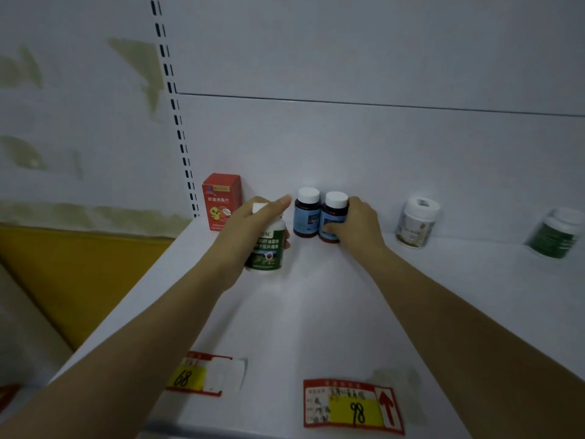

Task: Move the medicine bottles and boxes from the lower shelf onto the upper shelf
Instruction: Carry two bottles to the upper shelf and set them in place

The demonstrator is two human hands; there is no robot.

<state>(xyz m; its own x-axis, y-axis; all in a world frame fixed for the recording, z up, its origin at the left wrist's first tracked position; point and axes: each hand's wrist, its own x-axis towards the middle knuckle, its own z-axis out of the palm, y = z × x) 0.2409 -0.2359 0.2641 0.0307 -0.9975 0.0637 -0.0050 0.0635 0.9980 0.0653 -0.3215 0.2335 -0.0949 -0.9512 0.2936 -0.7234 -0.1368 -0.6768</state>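
My left hand (250, 229) grips a white bottle with a green label (267, 250), held just above or on the white shelf (316, 312). My right hand (357, 226) is wrapped around a brown bottle with a blue label and white cap (332, 213), which stands on the shelf near the back wall. A second, matching brown bottle (306, 213) stands touching it on the left. A red box (221, 201) stands upright at the back left corner.
Farther right by the back wall stand a white bottle with a pale label (416, 223) and a dark green bottle (557, 234). Two red-and-yellow price tags (351, 407) lie at the shelf's front edge. A slotted upright rail (177, 112) borders the shelf's left side.
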